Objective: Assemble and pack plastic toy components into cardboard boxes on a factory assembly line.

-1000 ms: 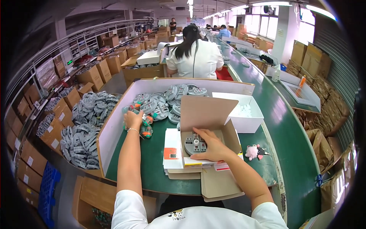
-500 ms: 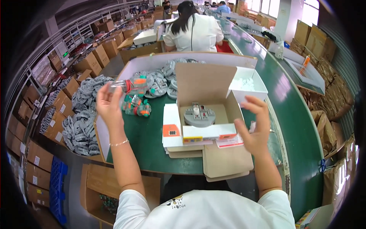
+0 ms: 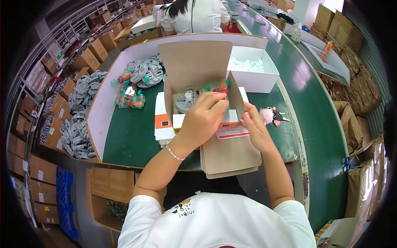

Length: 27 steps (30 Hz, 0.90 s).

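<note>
Your left hand (image 3: 203, 119) pinches a small clear packet (image 3: 216, 87) over the open cardboard box (image 3: 194, 66), beside the round grey part (image 3: 185, 102). Your right hand (image 3: 255, 129), fingers half curled, steadies the box's right edge. Beyond sits a white tray (image 3: 252, 78), with bare green mat (image 3: 132, 136) to the left.

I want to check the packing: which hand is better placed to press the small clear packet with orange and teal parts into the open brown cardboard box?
The left hand: it is over the open brown cardboard box, fingers on the small clear packet. The right hand is at the box's right edge.
</note>
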Each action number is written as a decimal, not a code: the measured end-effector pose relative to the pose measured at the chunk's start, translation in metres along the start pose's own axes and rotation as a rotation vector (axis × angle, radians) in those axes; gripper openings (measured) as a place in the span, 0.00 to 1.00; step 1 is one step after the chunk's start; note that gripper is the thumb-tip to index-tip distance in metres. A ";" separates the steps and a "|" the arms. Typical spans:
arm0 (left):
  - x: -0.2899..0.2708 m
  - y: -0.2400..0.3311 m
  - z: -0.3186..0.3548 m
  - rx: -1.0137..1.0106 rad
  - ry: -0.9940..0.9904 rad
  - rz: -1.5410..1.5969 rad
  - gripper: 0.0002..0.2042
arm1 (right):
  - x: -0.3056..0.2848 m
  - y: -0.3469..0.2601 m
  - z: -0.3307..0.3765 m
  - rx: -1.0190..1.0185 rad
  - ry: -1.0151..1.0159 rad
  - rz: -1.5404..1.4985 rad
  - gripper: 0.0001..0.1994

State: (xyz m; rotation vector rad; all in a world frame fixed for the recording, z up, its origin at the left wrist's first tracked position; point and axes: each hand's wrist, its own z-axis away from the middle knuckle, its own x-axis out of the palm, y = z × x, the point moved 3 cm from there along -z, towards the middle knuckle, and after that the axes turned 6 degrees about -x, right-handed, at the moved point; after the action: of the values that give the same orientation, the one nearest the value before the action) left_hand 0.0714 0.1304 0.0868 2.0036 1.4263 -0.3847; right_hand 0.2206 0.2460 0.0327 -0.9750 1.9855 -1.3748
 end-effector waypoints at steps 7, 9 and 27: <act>0.023 0.000 0.019 -0.016 -0.280 -0.238 0.19 | 0.001 -0.001 0.006 -0.013 -0.077 0.018 0.26; 0.018 0.004 0.024 0.008 -0.315 -0.257 0.22 | 0.001 -0.002 0.005 0.015 -0.087 0.027 0.25; -0.082 -0.051 0.115 -0.627 0.317 -0.154 0.13 | -0.033 0.003 0.007 0.178 0.241 -0.032 0.20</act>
State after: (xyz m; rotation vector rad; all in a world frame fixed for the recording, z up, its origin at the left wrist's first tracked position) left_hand 0.0082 0.0059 0.0300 1.4845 1.6403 0.3078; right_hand 0.2448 0.2698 0.0285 -0.7947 1.9803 -1.7231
